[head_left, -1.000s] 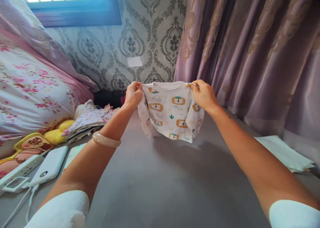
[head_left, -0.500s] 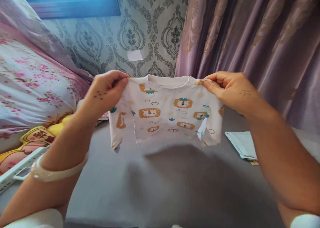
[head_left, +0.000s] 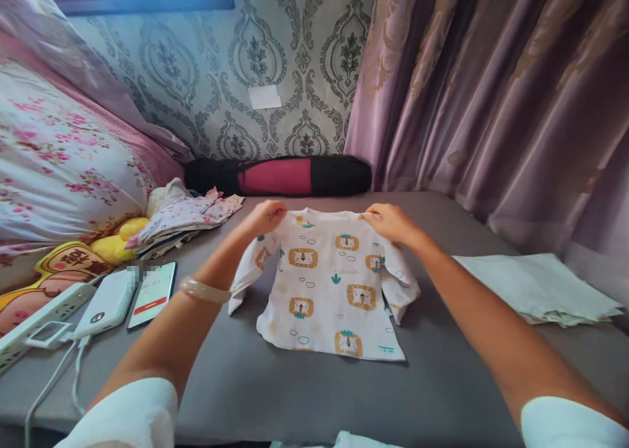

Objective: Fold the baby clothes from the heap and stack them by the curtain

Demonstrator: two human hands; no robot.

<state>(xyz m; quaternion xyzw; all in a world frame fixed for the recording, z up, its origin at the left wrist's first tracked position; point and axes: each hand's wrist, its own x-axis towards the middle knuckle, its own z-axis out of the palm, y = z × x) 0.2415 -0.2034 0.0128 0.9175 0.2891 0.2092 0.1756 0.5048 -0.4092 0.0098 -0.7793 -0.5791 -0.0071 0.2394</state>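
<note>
Shirt (head_left: 322,284) of thin-looking white cloth, with long sleeves and orange lion faces, spreads over the flat grey cloth surface (head_left: 221,395). The left hand (head_left: 268,216) pinches one shoulder, and the right hand (head_left: 390,223) pinches the other. If one hand pulls harder, the shirt could twist. Bent sleeves might crease if they get pressed down. By swinging out, the left arm (head_left: 167,343) could bump the flat, pale-screened phone (head_left: 153,291) near it.

- Matt, smooth cloth in the white long-sleeved lion-print shirt (head_left: 324,271)
- Satiny sheen on the long mauve cloth curtain (head_left: 466,94)
- Glossy, smooth finish on the round cream bangle (head_left: 204,290)
- Smooth plastic on the white oblong power bank (head_left: 105,302)
</note>
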